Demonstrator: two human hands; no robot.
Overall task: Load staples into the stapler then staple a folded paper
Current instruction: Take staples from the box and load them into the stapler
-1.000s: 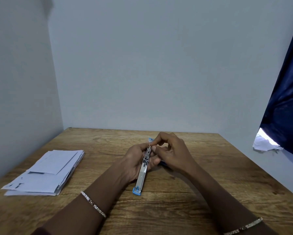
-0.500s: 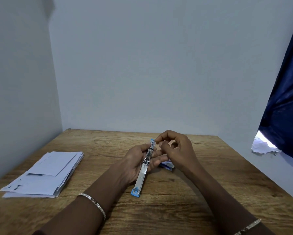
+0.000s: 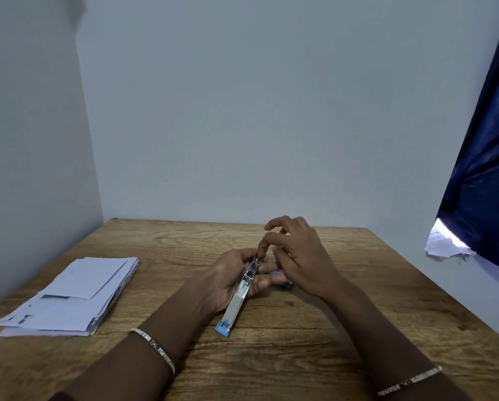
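Note:
A slim metal stapler point(image 3: 238, 296) with blue plastic ends lies opened flat, its near end resting on the wooden table point(image 3: 271, 357). My left hand point(image 3: 233, 279) cradles its far half from the left. My right hand point(image 3: 297, 256) hovers over the far end, forefinger and thumb tips pinched at the staple channel; whether they hold staples I cannot tell. A small blue staple box point(image 3: 283, 282) peeks out under my right palm. A pile of folded white papers point(image 3: 71, 299) lies at the left.
Grey walls close the table at the left and the back. A dark blue curtain point(image 3: 485, 180) hangs at the right, with crumpled white paper point(image 3: 444, 246) below it. Thin bracelets circle both wrists.
My right hand has lifted and shifted a little right, uncovering the blue staple box, then brought its fingertips down onto the stapler's far end. My left hand keeps hold of the stapler.

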